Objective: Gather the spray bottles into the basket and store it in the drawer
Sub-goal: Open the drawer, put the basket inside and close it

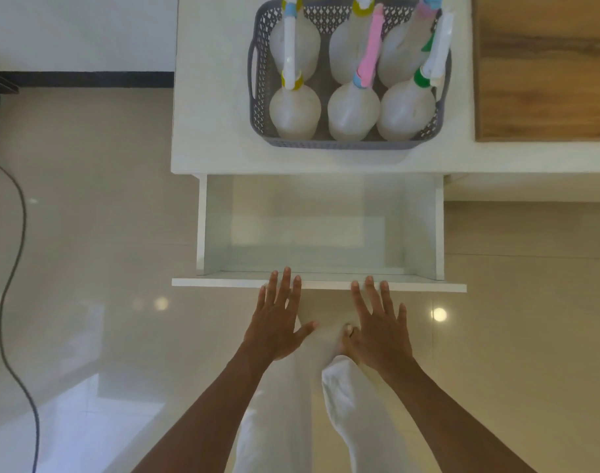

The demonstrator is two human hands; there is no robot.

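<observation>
A grey perforated basket (259,97) stands on the white cabinet top (210,124) and holds several translucent spray bottles (295,110) with yellow, pink, blue and green nozzles. Below it a white drawer (319,285) is pulled out, and nothing lies inside it. My left hand (278,322) and my right hand (377,326) hover flat with fingers spread just in front of the drawer's front panel, fingertips over its top edge. Neither hand holds anything.
A wooden surface (544,70) adjoins the cabinet top on the right. A dark cable (10,268) runs over the glossy tiled floor at the left. My legs in white trousers (285,421) stand below the hands.
</observation>
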